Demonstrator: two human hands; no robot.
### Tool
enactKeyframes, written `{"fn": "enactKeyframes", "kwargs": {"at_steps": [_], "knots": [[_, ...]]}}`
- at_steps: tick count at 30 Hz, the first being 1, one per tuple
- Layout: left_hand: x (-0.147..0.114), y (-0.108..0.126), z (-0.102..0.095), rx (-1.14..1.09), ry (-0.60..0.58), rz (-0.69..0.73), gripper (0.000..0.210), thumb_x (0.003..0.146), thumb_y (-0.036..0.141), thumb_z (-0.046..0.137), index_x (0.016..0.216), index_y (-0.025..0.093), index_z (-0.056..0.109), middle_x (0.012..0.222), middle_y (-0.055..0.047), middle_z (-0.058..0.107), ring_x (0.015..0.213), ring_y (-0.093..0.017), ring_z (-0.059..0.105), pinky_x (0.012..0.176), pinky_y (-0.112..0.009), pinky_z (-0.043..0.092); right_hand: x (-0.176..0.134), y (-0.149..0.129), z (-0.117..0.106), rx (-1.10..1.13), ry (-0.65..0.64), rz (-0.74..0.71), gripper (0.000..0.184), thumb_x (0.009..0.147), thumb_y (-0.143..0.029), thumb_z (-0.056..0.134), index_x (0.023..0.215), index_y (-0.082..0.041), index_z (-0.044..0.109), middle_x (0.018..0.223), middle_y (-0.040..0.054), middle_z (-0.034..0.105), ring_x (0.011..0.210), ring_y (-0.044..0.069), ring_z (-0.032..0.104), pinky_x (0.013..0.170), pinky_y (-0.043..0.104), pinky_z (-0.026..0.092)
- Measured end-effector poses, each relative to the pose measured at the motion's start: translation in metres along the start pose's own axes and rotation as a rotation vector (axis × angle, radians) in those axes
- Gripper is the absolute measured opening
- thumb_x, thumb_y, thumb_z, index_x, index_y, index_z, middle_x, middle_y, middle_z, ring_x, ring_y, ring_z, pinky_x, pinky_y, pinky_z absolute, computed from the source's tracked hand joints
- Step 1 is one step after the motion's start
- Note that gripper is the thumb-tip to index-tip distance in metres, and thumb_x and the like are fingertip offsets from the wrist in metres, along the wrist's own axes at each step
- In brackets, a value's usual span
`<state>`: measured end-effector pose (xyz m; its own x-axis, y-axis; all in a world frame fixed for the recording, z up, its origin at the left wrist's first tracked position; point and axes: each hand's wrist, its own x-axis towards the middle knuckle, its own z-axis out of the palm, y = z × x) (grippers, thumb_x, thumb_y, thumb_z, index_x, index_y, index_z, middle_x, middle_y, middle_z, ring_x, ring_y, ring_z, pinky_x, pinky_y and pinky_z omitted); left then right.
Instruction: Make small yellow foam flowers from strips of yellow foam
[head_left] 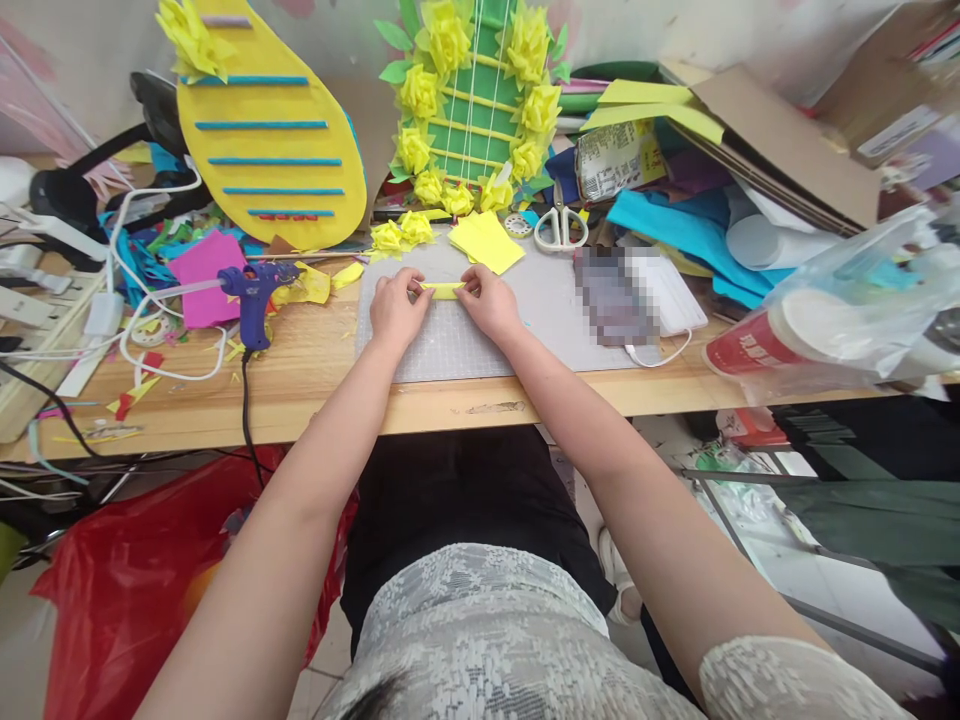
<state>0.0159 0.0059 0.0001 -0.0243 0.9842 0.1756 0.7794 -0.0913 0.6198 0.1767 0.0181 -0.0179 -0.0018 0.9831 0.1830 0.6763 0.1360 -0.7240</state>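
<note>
Centrally, a yellow strip [444,291] is held at 2 ends.
Over the grey mat [454,350], its left end is pinched by the left hand [399,308], its right by the right hand [491,301].

I count one narrow yellow paper strip [442,291], one purple-blue plastic glue gun [253,302], one white-handled metal scissors [559,214], five straight blue bars [261,125].

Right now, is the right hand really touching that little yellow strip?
Touching: the head view shows the right hand pinching one end of the yellow strip, with no gap between them.
</note>
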Motion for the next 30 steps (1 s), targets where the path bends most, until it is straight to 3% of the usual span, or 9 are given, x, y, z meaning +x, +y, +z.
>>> {"fn": "enactKeyframes", "kwargs": {"at_steps": [7,24,30], "knots": [[0.001,0.002,0.003,0.019,0.02,-0.034,0.016,0.083,0.026,0.06,0.099,0.025,0.061,0.093,-0.004,0.069,0.105,-0.023,0.053,0.086,-0.035,0.042,-0.005,-0.007,0.002,-0.056,0.003,0.012,0.026,0.08,-0.017,0.052,0.105,-0.02,0.054,0.09,0.0027,0.068,0.084,0.018,0.06,0.081,0.034,0.045],[0.0,0.003,0.006,0.094,0.042,-0.001,0.017,0.08,0.017,0.055,0.092,0.024,0.065,0.091,-0.003,0.071,0.104,-0.024,0.054,0.082,-0.034,0.043,-0.008,-0.013,-0.003,-0.116,-0.044,-0.005,0.031,0.081,-0.011,0.044,0.109,-0.018,0.055,0.096,0.006,0.069,0.091,0.021,0.059,0.083,0.035,0.044],[0.0,0.007,0.006,0.197,-0.013,0.059,0.021,0.083,0.016,0.049,0.087,0.022,0.069,0.101,-0.008,0.07,0.109,-0.029,0.052,0.093,-0.041,0.041,-0.011,-0.02,-0.006,-0.247,-0.094,-0.053,0.026,0.085,-0.011,0.041,0.094,-0.018,0.065,0.103,0.0094,0.066,0.1,0.023,0.057,0.087,0.036,0.043]]}}
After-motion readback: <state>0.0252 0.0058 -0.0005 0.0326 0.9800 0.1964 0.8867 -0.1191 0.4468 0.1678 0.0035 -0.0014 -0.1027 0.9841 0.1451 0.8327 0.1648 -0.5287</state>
